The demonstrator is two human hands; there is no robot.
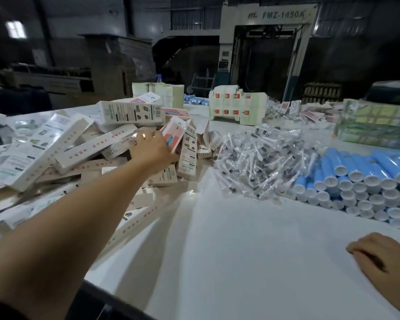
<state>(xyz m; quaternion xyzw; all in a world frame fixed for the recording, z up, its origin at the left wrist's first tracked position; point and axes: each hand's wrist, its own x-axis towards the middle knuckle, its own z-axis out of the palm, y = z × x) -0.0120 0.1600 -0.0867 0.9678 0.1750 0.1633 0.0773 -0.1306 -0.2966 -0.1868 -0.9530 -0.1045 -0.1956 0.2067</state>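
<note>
My left arm stretches far out over a heap of long white cardboard boxes (83, 148). My left hand (151, 150) reaches the top of the heap, its fingers against a pink-fronted box (174, 135) that stands tilted there; whether the fingers close round it is hidden by the back of the hand. My right hand (386, 262) rests on the white table (240, 250) at the lower right, fingers loosely curled, holding nothing.
A pile of small parts in clear plastic bags (259, 162) lies in the middle. Blue tubes with white caps (360, 181) are stacked at the right. Flat box blanks (237, 107) and green packs (376, 125) stand at the back. A large machine (266, 49) is behind.
</note>
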